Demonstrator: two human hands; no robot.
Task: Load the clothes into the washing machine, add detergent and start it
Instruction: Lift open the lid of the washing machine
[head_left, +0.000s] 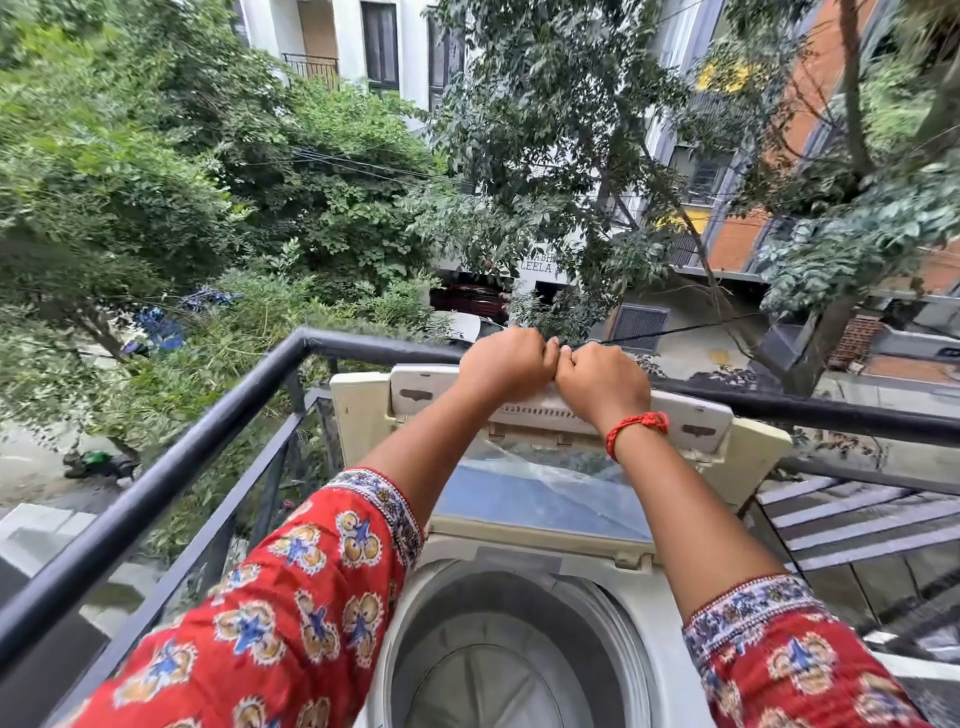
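A cream top-loading washing machine (363, 415) stands in the balcony corner with its folding lid (540, 499) raised. The drum (498, 670) below is open and no clothes show inside it. My left hand (504, 361) and my right hand (602, 382) are fists side by side on the lid's top edge, fingers curled over it. A thin black cord (685, 328) runs off to the right from between my fingers; whether they pinch it is unclear. No clothes or detergent are in view.
A black metal balcony railing (171, 467) wraps the machine on the left and behind. Beyond it are a drop to the street, trees (156, 182) and buildings. Striped roofing (857, 519) lies to the right.
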